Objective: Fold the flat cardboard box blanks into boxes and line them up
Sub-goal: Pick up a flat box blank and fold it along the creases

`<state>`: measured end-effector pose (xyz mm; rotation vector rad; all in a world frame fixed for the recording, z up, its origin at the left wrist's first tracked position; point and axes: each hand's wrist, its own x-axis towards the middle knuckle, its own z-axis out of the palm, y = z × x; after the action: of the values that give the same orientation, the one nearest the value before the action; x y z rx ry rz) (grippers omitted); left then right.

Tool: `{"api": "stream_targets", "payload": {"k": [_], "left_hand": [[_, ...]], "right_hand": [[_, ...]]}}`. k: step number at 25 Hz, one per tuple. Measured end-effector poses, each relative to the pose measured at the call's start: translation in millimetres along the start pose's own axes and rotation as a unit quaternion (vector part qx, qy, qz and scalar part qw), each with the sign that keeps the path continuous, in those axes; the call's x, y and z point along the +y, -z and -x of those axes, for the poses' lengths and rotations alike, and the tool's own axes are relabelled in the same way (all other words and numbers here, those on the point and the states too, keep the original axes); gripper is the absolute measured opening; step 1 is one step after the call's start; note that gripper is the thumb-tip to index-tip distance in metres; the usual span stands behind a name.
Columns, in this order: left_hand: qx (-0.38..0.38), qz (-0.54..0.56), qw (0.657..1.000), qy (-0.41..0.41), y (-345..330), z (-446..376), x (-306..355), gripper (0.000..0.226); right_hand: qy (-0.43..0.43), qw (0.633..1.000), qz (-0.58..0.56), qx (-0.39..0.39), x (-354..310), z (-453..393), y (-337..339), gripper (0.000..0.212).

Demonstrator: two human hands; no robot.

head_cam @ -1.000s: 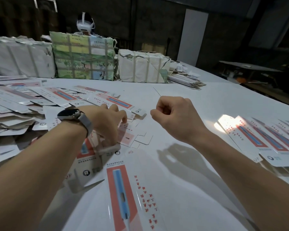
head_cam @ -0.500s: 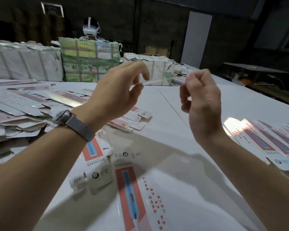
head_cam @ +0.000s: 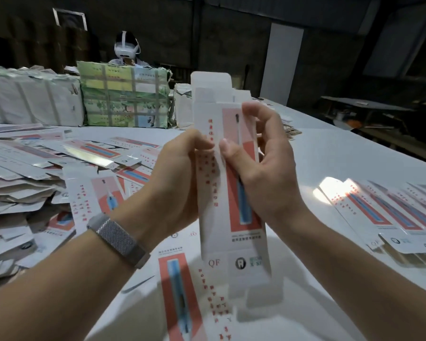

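While both hands' fingers (head_cam: 228, 146) curl, they pinch the box blank (head_cam: 231, 193).

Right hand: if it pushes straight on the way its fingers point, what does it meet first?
The right hand already grips the upright box blank, fingers pointing left. Going on, it would likely press the blank into the left hand holding the other edge. Depth is unclear.

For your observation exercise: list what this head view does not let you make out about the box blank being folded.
- Box blank: its back face, turned away.
- Left hand fingers: behind the blank.
- Its lower flaps: motion-blurred.
- Small print beside the tooth logo: too small to read.
- Right hand hides the blank's right edge.
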<state>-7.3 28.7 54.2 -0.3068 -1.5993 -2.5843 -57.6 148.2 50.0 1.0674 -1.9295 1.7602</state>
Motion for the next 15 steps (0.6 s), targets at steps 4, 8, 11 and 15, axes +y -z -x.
{"api": "stream_targets", "payload": {"k": [4, 8, 11, 15], "left_hand": [[0.004, 0.078, 0.995, 0.059, 9.2, 4.5, -0.7, 0.058], [0.071, -0.012, 0.995, 0.063, 10.4, 6.6, -1.4, 0.066], [0.078, -0.043, 0.996, 0.029, 7.8, 6.6, -0.9, 0.069], [0.032, -0.084, 0.996, -0.010, 9.4, 3.9, -5.3, 0.065]], "right_hand": [[-0.005, 0.997, 0.081, 0.002, 4.7, 0.2, -1.1, 0.047], [0.011, 0.991, 0.135, -0.012, 10.0, -0.3, -2.4, 0.049], [0.005, 0.980, 0.196, -0.006, 12.6, -2.2, 0.2, 0.055], [0.020, 0.978, 0.204, 0.034, 7.7, -4.9, 2.9, 0.036]]}}
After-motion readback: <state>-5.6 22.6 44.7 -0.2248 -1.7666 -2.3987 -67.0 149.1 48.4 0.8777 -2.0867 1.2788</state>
